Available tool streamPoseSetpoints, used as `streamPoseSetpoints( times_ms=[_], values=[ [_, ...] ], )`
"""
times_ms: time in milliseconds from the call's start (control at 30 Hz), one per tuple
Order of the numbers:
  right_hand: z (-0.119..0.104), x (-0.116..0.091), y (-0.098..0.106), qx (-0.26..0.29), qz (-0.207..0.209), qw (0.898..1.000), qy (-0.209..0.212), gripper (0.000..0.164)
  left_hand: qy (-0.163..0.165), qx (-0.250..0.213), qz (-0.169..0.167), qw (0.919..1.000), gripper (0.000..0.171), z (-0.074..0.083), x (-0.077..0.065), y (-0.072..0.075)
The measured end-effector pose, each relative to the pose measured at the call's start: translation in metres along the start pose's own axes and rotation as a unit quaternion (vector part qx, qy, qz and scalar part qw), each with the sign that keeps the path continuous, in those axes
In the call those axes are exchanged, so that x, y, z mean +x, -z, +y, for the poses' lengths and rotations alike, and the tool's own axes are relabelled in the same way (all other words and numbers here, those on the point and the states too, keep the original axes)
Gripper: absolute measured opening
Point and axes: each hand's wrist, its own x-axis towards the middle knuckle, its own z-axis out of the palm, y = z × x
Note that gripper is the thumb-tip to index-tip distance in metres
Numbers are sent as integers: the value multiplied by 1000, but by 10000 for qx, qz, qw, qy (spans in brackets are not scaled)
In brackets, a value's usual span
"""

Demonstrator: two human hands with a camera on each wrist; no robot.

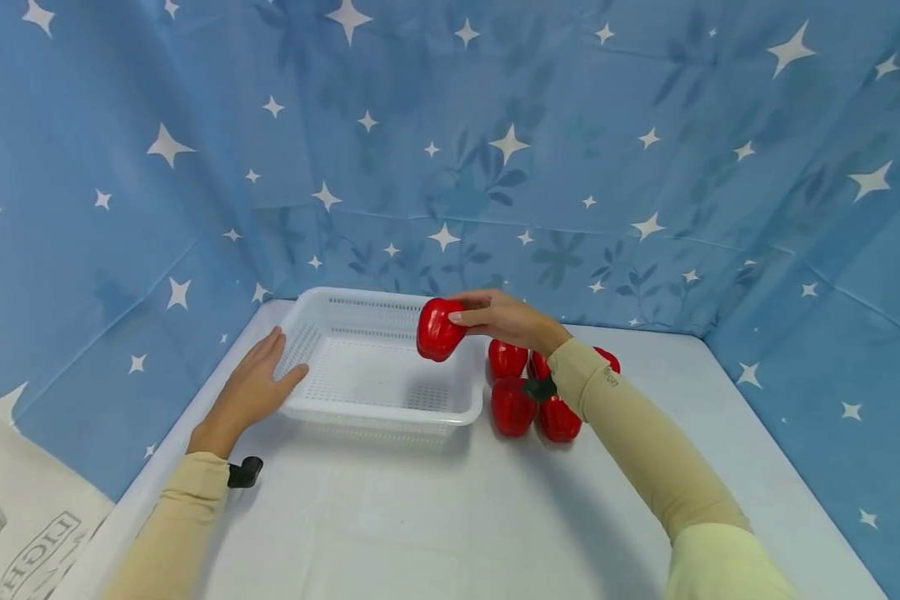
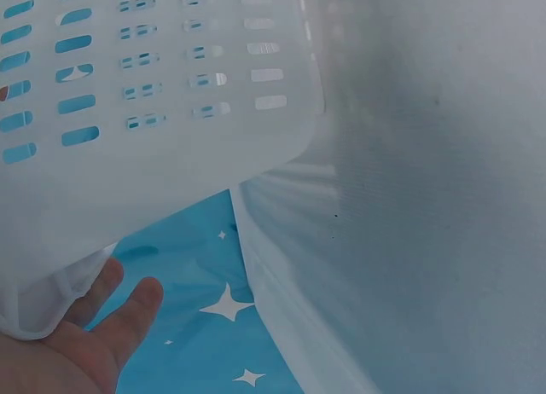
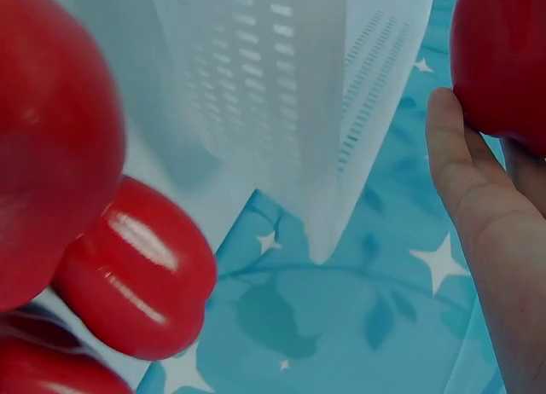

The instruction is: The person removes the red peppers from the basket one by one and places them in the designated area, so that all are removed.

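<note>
A glossy red bell pepper (image 1: 439,330) is pinched between the thumb and fingers of my right hand (image 1: 506,319), over the right end of a white plastic basket (image 1: 378,414). In the right wrist view the held pepper (image 3: 503,61) shows at the upper right edge, fingertips against its side. My left hand (image 1: 258,382) lies at the basket's left end, fingers straight and thumb spread over the rim. The left wrist view shows that hand (image 2: 94,334) at the slotted basket wall (image 2: 171,164). The visible basket floor holds no peppers.
Several more red peppers (image 1: 513,407) sit on the white table (image 1: 390,517) just right of the basket, partly hidden beneath my right forearm. A blue star-patterned cloth (image 1: 450,167) hangs behind the table and along both sides. Printed pale fabric (image 1: 30,508) lies at the lower left.
</note>
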Motion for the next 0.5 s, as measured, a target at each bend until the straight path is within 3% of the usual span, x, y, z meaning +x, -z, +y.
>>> streamPoseSetpoints(
  times_ms=[500],
  values=[
    [15,-35,28,-1,441,9989,-129,63,-7,-29,-14,10000,92,0,0,-1]
  ],
)
